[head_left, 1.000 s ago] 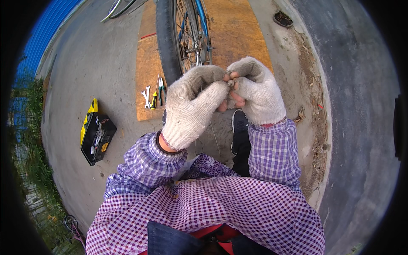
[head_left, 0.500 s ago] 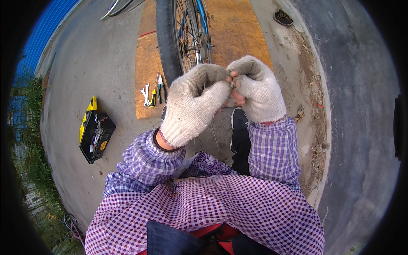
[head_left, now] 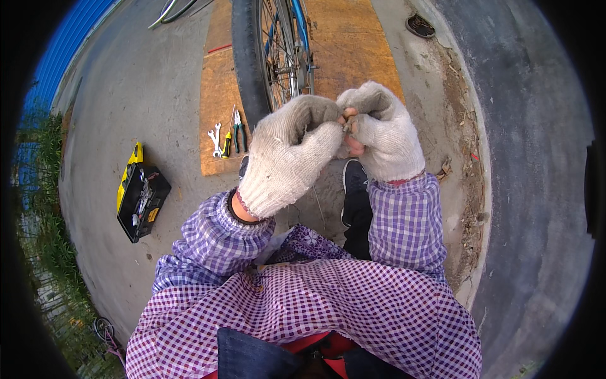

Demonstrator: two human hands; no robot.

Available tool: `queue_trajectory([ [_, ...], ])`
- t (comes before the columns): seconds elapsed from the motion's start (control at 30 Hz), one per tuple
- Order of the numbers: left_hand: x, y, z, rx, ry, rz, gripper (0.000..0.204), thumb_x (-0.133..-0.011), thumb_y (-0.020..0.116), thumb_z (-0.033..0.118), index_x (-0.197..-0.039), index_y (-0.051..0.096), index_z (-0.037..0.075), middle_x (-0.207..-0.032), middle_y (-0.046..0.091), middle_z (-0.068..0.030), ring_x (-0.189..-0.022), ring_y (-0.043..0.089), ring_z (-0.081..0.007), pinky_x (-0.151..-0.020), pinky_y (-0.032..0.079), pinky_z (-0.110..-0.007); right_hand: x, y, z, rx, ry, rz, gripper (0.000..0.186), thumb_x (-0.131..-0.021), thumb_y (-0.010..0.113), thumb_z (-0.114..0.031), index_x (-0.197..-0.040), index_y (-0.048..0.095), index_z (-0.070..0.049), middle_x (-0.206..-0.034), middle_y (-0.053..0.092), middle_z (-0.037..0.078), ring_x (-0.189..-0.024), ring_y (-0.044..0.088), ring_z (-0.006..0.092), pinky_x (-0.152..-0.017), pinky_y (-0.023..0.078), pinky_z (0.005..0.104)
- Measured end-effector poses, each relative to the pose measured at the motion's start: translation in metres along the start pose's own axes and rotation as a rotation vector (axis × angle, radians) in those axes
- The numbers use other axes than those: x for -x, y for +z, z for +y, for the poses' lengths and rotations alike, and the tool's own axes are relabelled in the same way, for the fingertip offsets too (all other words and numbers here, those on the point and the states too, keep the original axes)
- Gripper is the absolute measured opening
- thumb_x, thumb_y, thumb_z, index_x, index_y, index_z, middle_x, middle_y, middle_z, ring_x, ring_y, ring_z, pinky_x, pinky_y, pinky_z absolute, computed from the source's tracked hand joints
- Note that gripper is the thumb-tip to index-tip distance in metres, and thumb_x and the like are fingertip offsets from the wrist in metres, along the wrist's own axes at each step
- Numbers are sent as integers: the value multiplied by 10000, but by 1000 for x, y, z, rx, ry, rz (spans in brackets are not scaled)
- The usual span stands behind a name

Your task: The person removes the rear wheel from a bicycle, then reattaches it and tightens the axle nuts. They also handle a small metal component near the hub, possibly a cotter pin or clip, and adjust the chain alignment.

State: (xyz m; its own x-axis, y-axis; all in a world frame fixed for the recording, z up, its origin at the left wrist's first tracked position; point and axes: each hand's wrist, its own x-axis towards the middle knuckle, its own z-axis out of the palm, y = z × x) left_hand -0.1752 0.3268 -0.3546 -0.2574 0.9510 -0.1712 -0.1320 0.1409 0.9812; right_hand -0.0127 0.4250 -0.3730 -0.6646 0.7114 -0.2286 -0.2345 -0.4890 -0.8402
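Note:
My left hand (head_left: 290, 155) and my right hand (head_left: 384, 131) meet fingertip to fingertip in front of my body. Both wear off-white knitted gloves with bare fingertips, soiled grey on the palm side. Fingers and thumbs are pinched together around something small that I cannot make out. A thin wire-like strand (head_left: 319, 205) shows below the hands. Just beyond them stands a bicycle wheel (head_left: 247, 60) with a black tyre and metal spokes, next to a blue frame tube (head_left: 300, 24). The gloves hide the wheel's near end.
A wooden board (head_left: 353, 50) lies under the bicycle. On its left part are wrenches (head_left: 216, 139), a yellow-and-black screwdriver (head_left: 227, 144) and pliers (head_left: 238, 131). An open black-and-yellow toolbox (head_left: 144, 201) sits on the concrete at left. A dark round object (head_left: 420, 26) lies far right.
Both hands stay nearly in place, still pinched together. The fingertips have shifted very slightly against each other.

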Motion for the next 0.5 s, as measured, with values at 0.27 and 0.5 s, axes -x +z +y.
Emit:
queue_trajectory([
  [0.27, 0, -4, 9, 144, -205, -84, 244, -984, 689, 192, -1150, 686, 14, -789, 659, 1, -581, 545, -35, -503, 421, -218, 1, -1, 1, 8, 27, -15, 94, -967, 716, -50, -1043, 692, -1, -770, 651, 47, -584, 558, 90, -515, 456, 258],
  [0.5, -2, -2, 11, 203, -289, -73, 212, -1014, 658, 180, -1145, 671, 13, -767, 652, -2, -554, 540, -40, -492, 402, -205, 2, 2, -4, 53, 28, 10, 98, -1004, 681, -88, -1034, 674, 5, -719, 608, 34, -570, 516, 80, -507, 405, 246],
])
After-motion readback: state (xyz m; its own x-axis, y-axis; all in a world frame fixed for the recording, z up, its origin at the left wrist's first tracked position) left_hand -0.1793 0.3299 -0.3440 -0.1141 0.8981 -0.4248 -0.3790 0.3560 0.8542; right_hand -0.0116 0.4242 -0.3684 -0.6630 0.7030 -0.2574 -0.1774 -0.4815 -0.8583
